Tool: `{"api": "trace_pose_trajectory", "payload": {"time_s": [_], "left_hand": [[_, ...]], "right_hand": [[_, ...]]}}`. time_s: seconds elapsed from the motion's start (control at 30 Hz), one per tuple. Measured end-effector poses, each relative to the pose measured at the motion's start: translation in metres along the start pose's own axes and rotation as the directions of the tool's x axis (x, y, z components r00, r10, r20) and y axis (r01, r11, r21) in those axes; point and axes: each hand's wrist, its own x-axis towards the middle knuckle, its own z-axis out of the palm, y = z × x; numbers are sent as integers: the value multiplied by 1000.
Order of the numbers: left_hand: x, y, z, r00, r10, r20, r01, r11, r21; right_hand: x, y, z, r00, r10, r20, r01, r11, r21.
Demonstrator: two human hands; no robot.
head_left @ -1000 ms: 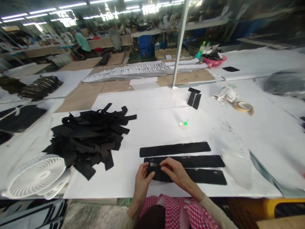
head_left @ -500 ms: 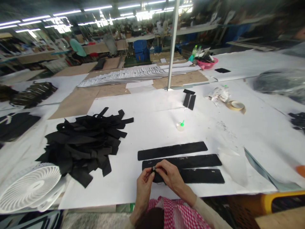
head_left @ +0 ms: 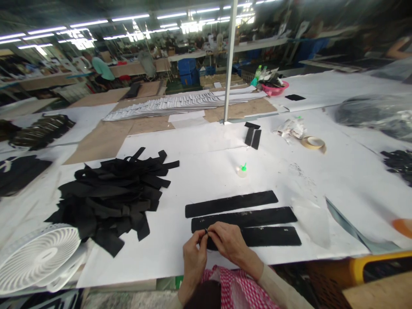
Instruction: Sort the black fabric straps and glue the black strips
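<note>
My left hand (head_left: pixel 195 251) is closed in a pinch, thumb and forefinger meeting at a small black piece (head_left: pixel 206 231). From the other side my right hand (head_left: pixel 229 241) pinches the same piece; the fingers hide most of it, and I cannot tell whether it is the end of a strip. Under the right hand runs the nearest black fabric strip (head_left: pixel 273 236). Just beyond lie a middle black strip (head_left: pixel 257 217) and a far black strip (head_left: pixel 231 203), roughly parallel. Past them stands a small clear bottle with a green nozzle (head_left: pixel 242 171).
A heap of black fabric strips (head_left: pixel 112 193) lies to the left, a white fan (head_left: pixel 41 257) in front of it. Small black pieces (head_left: pixel 256 139), a tape roll (head_left: pixel 313 143) and a white pole (head_left: pixel 230 64) are farther back. A yellow crate (head_left: pixel 356 268) sits below the table's right edge.
My fingertips have drawn closer together over the small black piece, which shows less now. The view has shifted slightly; the strips lie as before.
</note>
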Motion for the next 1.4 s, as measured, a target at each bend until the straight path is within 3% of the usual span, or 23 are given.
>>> {"api": "trace_pose_trajectory", "payload": {"time_s": [0.13, 0.27, 0.4, 0.53, 0.67, 0.83, 0.9, 1.0, 1.1, 1.17, 1.3, 1.4], "left_hand": [[1, 0, 0, 998, 64, 15, -65, 994, 87], [1, 2, 1, 997, 57, 48, -62, 993, 105], [2, 4, 0, 997, 26, 78, -31, 997, 70], [3, 4, -1, 991, -51, 124, 58, 997, -51], [4, 5, 0, 979, -119, 165, 155, 962, -223], [4, 10, -3, 970, -136, 202, 206, 901, -381], [4, 10, -4, 966, -153, 209, 229, 882, -413], [5, 6, -5, 962, -184, 200, 257, 856, -449], [7, 1, -4, 964, -191, 185, 256, 852, -456], [8, -1, -2, 969, -180, 168, 237, 862, -449], [6, -4, 0, 978, -142, 152, 190, 905, -381], [4, -7, 0, 986, -83, 145, 111, 973, -202]], "right_hand": [[1, -3, 3, 999, -36, -21, 33, 987, -157], [0, 0, 10, 999, -29, -41, 21, 982, -190], [-2, 6, 15, 993, 60, -100, -65, 997, -52], [0, 6, 14, 979, 200, -44, -190, 967, 169], [3, 6, 15, 939, 345, 18, -328, 876, 354], [7, 16, 13, 853, 510, 112, -461, 633, 622], [8, 18, 8, 849, 510, 136, -461, 591, 662], [8, 16, 1, 910, 389, 142, -392, 699, 598], [5, 13, -1, 968, 236, 87, -250, 866, 433], [3, 13, 0, 988, 146, 53, -155, 932, 328], [0, 14, 3, 995, 70, 68, -82, 979, 189], [-1, 12, 2, 992, 58, 110, -64, 997, 51]]}}
